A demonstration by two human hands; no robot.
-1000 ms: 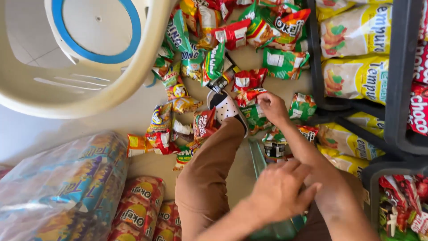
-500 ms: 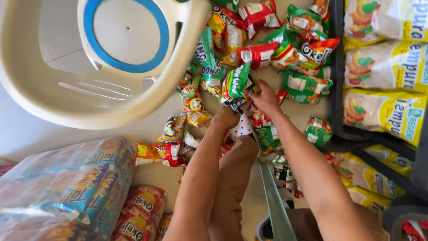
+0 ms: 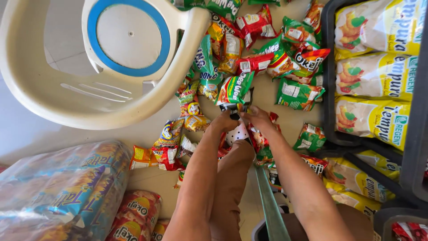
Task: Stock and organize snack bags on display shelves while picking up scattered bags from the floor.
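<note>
A cream plastic chair point(image 3: 89, 89) fills the far left, its curved arm ending close to the scattered packets. At right, a dark crate point(image 3: 327, 89) of big yellow snack bags walls off that side. A clear-wrapped bundle point(image 3: 58, 192) lies near left. Bare floor point(image 3: 263, 96) shows only in small gaps between packets. Both hands, left point(image 3: 225, 121) and right point(image 3: 258, 117), meet on the lower edge of a green snack packet point(image 3: 234, 89), fingers seemingly pinched on it. Half a second ago they had just reached it; a second ago they were well apart.
</note>
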